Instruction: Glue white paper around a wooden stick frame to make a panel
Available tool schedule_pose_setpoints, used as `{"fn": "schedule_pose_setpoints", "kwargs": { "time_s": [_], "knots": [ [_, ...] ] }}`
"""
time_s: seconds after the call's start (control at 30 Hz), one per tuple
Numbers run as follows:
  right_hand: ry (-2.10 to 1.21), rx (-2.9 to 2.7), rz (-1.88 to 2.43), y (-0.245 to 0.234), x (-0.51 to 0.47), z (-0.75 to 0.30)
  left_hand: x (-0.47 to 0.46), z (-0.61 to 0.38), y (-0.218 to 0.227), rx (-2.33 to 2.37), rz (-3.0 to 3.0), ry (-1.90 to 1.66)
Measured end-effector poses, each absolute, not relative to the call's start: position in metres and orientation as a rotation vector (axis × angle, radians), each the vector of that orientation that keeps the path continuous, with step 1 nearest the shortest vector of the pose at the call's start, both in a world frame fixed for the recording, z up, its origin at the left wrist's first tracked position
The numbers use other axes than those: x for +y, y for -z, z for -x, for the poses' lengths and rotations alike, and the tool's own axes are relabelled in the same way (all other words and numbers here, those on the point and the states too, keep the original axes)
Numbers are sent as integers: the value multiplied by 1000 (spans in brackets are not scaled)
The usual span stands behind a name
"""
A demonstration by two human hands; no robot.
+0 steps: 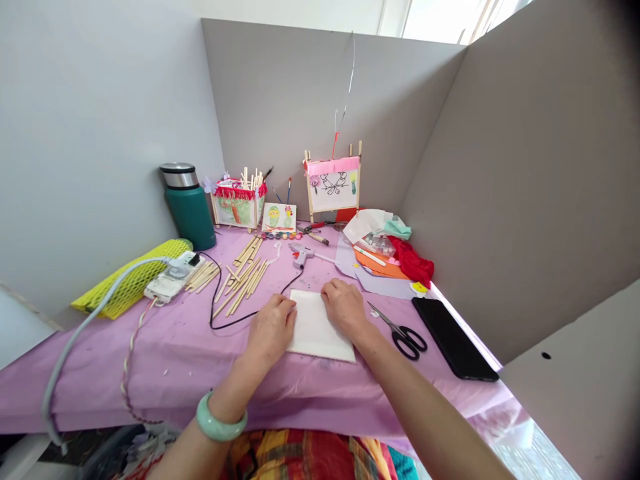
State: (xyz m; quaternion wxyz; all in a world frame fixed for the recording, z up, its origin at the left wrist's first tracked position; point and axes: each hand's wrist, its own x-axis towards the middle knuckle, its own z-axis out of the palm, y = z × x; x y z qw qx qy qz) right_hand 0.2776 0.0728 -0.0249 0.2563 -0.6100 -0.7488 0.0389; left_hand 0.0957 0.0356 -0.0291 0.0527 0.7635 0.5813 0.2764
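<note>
And there on the lilac-covered tabletop [150, 373], a blank white rectangular card [320, 330] lies flat, near and centre. The left hand [270, 327] and right hand [345, 308] rest on it, fingers relaxed, gripping nothing. Two stick-framed paper pictures [333, 190] stand complete at the far side, loose pale wooden sticks [240, 280] wait left, and a white hot-glue gun [299, 257] sits just beyond the card.

Bare hands [343, 308] and forearms [415, 393] — a thick pale green bangle [221, 417] on the left wrist, and checked clothing [300, 459] in red, yellow and teal across the lap.
</note>
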Motion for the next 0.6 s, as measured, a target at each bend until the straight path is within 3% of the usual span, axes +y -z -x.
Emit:
{"fn": "schedule_pose_setpoints", "kwargs": {
  "time_s": [0.3, 0.47, 0.6],
  "knots": [
    [-357, -1730, 1606, 4, 43, -303, 32, -98, 30, 1803, -2361, -796],
    [-997, -1638, 1364, -4, -45, -345, 33, -97, 31, 1764, -2332, -870],
    [-1435, -1681, 1500, 28, -109, -373, 35, -96, 33, 1733, -2315, -946]
  ]
}}
